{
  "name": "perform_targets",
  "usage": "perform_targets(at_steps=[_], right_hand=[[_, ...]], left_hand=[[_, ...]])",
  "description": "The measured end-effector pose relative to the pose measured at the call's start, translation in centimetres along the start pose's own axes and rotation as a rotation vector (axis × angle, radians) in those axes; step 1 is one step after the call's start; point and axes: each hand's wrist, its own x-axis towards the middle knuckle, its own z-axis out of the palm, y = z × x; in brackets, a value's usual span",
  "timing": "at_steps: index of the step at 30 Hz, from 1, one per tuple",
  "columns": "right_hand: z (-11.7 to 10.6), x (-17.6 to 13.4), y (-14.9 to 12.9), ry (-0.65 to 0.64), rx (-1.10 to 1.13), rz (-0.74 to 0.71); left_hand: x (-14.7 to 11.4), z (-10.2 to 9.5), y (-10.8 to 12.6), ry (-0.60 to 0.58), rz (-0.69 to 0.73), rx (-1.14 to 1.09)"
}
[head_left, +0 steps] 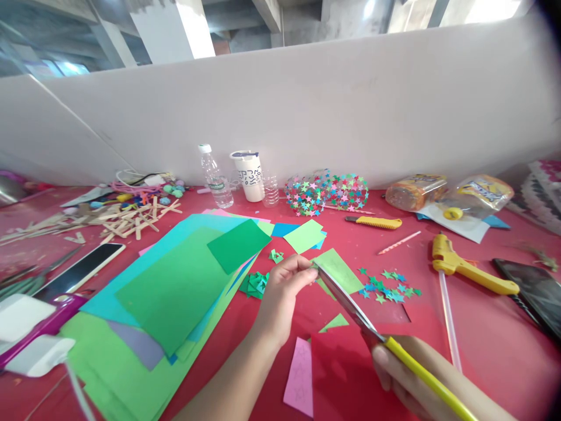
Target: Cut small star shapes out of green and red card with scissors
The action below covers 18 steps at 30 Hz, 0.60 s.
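Note:
My left hand (280, 295) is closed in a pinch, with a small bit of green paper (314, 265) at its fingertips. My right hand (405, 365) is wrapped round yellow-handled scissors (350, 305), whose blade tips meet that bit of paper. Behind the blades lies a light green paper piece (339, 270). Small cut paper stars (385, 286) in green and blue are scattered to the right. Folded dark green paper scraps (254, 285) lie left of my left hand. Near my right hand are a red sheet (346, 374) and a pink strip (300, 377) with star outlines drawn on it.
Coloured sheets (175, 286) are stacked at left, beside a phone (83, 269) and wooden sticks (140, 222). A bottle (217, 181), a white cup (249, 178) and star-covered balls (309, 196) stand at the back. A yellow cutter (379, 222) and glue gun (473, 269) lie at right.

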Motion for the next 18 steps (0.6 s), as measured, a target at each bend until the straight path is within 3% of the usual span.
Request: perform_targets(at_steps=[10, 18], right_hand=[[-0.8, -0.1, -0.5, -0.041, -0.003, -0.062], [-0.4, 0.5, 0.7, 0.034, 0.068, -0.123]], left_hand=[[0.0, 0.0, -0.1, 0.004, 0.014, -0.020], [0.0, 0.1, 0.0, 0.005, 0.011, -0.096]])
